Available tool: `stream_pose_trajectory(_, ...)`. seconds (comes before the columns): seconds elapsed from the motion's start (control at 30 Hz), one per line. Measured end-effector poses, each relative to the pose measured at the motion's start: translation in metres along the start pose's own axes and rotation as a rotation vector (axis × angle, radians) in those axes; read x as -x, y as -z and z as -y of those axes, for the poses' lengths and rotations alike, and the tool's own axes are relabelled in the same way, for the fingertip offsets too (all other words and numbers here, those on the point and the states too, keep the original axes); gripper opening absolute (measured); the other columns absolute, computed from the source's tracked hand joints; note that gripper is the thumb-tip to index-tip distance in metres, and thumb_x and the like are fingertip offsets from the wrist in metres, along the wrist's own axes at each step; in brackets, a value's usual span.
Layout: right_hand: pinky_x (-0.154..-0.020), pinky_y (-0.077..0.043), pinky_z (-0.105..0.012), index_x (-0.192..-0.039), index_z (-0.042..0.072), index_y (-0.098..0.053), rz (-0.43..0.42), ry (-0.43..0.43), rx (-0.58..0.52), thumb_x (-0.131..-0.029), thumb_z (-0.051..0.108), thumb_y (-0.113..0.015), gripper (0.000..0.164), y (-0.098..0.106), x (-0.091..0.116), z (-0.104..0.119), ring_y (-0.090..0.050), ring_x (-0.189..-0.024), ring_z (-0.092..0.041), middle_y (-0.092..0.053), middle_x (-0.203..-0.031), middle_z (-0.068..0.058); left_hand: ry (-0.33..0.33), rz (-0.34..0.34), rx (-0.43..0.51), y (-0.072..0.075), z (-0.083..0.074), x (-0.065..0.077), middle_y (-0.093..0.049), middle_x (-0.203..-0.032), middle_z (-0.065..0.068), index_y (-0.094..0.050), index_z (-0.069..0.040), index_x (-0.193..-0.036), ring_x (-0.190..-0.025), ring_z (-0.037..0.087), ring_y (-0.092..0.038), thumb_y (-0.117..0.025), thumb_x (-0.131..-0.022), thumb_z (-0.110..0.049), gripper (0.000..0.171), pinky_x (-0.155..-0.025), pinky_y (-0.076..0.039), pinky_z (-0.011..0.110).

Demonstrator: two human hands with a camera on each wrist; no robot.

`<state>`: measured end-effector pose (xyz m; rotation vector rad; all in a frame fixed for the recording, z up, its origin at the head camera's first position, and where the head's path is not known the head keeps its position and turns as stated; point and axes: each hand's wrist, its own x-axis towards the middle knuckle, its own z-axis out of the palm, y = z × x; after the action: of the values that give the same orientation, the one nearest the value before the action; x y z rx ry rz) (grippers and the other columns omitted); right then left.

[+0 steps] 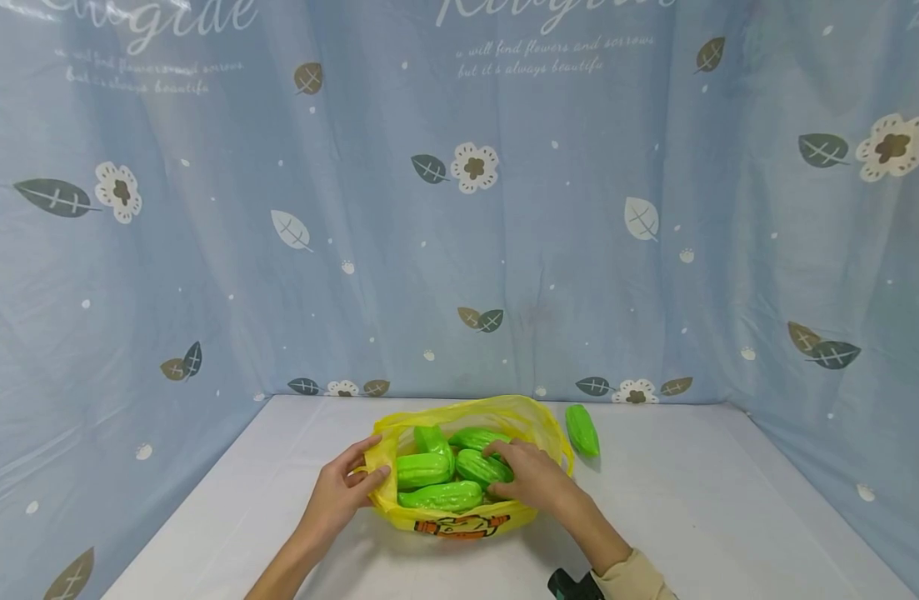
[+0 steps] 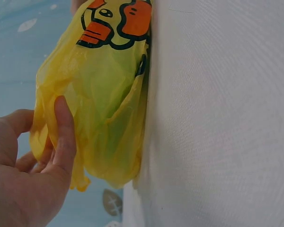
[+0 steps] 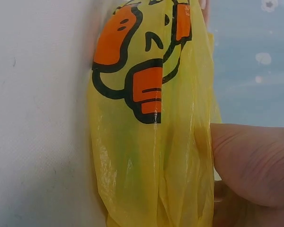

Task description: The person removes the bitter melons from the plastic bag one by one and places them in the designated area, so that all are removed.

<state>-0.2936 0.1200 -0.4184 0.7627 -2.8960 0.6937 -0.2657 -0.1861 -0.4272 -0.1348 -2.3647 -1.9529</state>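
Note:
A yellow plastic bag [image 1: 545,429] with an orange and black cartoon print lies with its mouth wide, facing up. Inside are several bright green, ridged bitter gourds [image 1: 440,497]. My left hand [image 1: 342,483] pinches the bag's left rim between thumb and fingers; the left wrist view shows the thumb [image 2: 65,130] pressed on the film. Reaching into the mouth from the right, my right hand [image 1: 532,477] grips one bitter gourd [image 1: 477,467], fingertips over its top and thumb at its near side. In the right wrist view the bag wall hides most of that hand [image 3: 255,165].
Another bitter gourd [image 1: 582,431] lies on the white table [image 1: 699,500], just behind and right of the bag. A blue curtain [image 1: 549,275] with flower and leaf prints hangs along the table's back and sides. A black device [image 1: 571,585] sits at the right wrist.

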Motion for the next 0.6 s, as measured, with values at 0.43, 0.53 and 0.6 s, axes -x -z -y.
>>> stream_pose_trajectory(0.43, -0.086, -0.055, -0.045, -0.124, 0.013, -0.061, 0.013, -0.013, -0.007, -0.083, 0.021, -0.079, 0.045, -0.0009, -0.0007, 0.0009, -0.064, -0.106, -0.028, -0.067, -0.116, -0.009, -0.004, 0.016, 0.022, -0.0003, 0.0014, -0.0007, -0.06, -0.132, 0.018, -0.052, -0.018, -0.142, -0.099, 0.021, -0.07, -0.073, -0.089, -0.025, 0.058, -0.067, -0.061, 0.03)
stream_pose_trajectory(0.53, -0.087, -0.055, -0.045, -0.124, 0.013, -0.061, 0.009, -0.007, -0.002, -0.083, 0.021, -0.079, 0.045, -0.0007, -0.0007, 0.0012, -0.064, -0.106, -0.027, -0.069, -0.115, -0.008, -0.003, 0.017, 0.022, -0.0001, 0.0016, -0.0009, -0.06, -0.133, 0.017, -0.052, -0.018, -0.142, -0.1, 0.021, -0.07, -0.073, -0.089, -0.026, 0.058, -0.067, -0.061, 0.03)
stream_pose_trajectory(0.6, -0.087, -0.055, -0.045, -0.124, 0.012, -0.061, 0.005, -0.003, 0.001, -0.083, 0.021, -0.079, 0.046, -0.0005, -0.0008, 0.0015, -0.065, -0.106, -0.027, -0.069, -0.115, -0.008, -0.004, 0.017, 0.022, -0.0001, 0.0016, -0.001, -0.06, -0.134, 0.017, -0.052, -0.018, -0.142, -0.1, 0.021, -0.07, -0.073, -0.089, -0.026, 0.058, -0.067, -0.061, 0.03)
